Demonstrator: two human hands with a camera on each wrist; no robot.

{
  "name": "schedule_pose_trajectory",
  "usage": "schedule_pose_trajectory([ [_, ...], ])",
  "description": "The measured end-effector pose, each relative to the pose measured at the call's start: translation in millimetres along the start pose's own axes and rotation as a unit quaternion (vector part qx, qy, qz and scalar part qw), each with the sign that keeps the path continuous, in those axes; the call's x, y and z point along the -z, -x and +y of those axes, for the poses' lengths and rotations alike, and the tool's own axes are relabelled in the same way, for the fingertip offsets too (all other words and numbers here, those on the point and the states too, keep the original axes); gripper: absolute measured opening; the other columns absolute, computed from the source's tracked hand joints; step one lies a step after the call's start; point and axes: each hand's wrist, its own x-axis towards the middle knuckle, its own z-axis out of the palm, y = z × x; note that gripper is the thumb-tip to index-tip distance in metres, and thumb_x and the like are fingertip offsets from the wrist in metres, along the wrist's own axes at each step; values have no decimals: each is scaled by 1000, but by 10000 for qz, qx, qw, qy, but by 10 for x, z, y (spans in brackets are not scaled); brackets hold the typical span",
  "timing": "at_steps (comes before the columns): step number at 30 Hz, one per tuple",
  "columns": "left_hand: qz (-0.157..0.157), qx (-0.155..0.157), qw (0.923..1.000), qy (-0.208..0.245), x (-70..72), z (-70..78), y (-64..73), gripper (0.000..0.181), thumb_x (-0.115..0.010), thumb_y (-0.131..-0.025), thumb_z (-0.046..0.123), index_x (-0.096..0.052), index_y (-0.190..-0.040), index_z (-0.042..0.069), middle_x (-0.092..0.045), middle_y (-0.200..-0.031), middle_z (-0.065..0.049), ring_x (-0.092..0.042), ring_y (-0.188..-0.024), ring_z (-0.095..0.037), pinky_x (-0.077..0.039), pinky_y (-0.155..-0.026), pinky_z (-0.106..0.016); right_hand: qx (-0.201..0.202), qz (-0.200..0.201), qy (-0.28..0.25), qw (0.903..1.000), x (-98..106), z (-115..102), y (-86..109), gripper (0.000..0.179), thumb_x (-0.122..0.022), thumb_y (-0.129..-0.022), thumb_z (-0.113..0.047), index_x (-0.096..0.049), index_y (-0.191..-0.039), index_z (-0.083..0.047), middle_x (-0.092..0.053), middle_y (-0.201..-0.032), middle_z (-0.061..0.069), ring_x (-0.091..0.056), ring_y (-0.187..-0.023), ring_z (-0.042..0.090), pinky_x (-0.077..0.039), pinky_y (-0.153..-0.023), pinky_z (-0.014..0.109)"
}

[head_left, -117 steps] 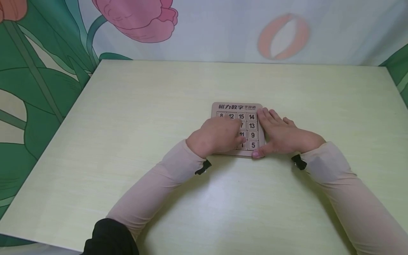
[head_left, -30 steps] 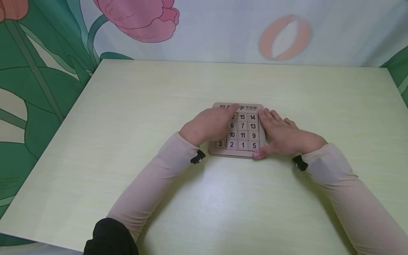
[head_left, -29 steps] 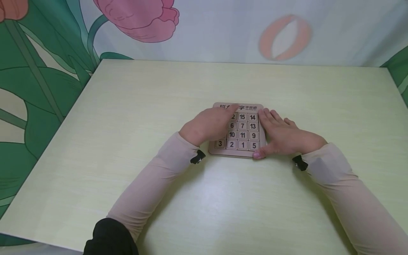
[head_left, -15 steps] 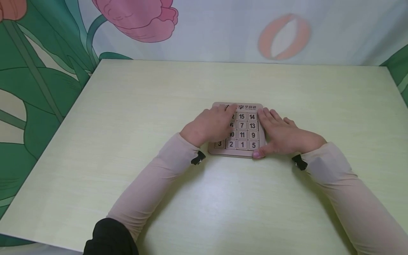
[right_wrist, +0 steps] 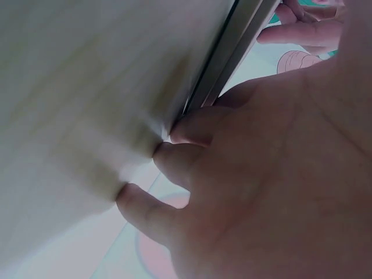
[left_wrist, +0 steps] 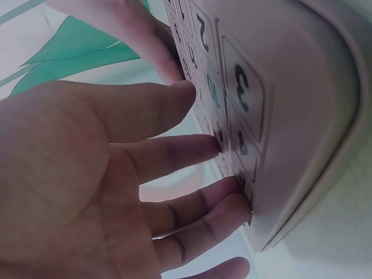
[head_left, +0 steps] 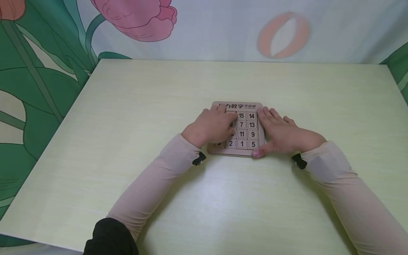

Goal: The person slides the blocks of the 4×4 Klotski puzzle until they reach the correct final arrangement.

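A pale pink number sliding puzzle (head_left: 236, 152) lies flat on the table, with dark Chinese lettering along its top. Readable tiles include 15, 14, 7, 13, 11, 9, 2, 1 and 5. My left hand (head_left: 210, 126) reaches over its left columns and hides several tiles there. In the left wrist view, extended fingertips (left_wrist: 232, 200) touch tiles near the upper left, while the thumb (left_wrist: 174, 102) appears held off the face. My right hand (head_left: 282, 134) lies along the puzzle's right side, fingers extended against the edge and thumb at the lower right corner.
The puzzle lies on a pale wood-grain table (head_left: 143, 106). Behind the table hangs a light backdrop (head_left: 216, 32) printed with a pink flower and green leaves. A small black piece (head_left: 199, 158) shows at the left cuff, and another at the right cuff.
The left hand has drawn back left from the middle columns. Its index finger then came down from the lettering to the top tile row, and its fingers spread. The right hand stays put.
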Motion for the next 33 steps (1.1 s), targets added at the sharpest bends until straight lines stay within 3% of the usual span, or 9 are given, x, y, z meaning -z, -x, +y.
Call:
schedule_pose_trajectory([
  [7,-151,71,9999,29,-9,11,-4,53,-47,-106,39,-45,-154,17,-40,-148,-17,-36,-128,-29,-40,-104,-50,-42,-16,11,10000,-8,1,5,144,-77,-70,-73,10,-158,1,9,-164,25,10,-150,42,-1,-113,68],
  [12,-151,154,9998,55,-15,21,-9,51,-49,-105,41,-49,-150,17,-41,-142,-14,-37,-122,-26,-40,-103,-47,-33,-11,-11,10000,-21,25,-4,145,-76,-69,-75,11,-158,1,10,-164,24,10,-150,41,0,-113,68],
  [21,-41,144,9999,-64,-2,13,15,39,-49,-105,40,-65,-124,10,-46,-125,-9,-40,-112,-24,-44,-96,-46,11,-8,37,10000,-20,19,-12,145,-75,-70,-76,11,-158,1,10,-165,24,10,-150,41,-1,-113,68],
  [28,-30,73,9999,-97,40,-19,44,33,-47,-107,32,-67,-121,9,-46,-124,-9,-41,-114,-24,-45,-96,-47,2,-8,22,10000,-15,16,-12,145,-75,-70,-75,11,-158,0,10,-165,24,10,-150,41,0,-113,68],
  [33,46,61,9998,-155,61,-60,46,27,-47,-104,21,-69,-112,9,-48,-116,-7,-45,-106,-23,-47,-93,-46,4,-13,-9,10000,-14,16,-11,146,-76,-69,-75,12,-158,1,10,-164,24,11,-150,41,1,-113,68],
])
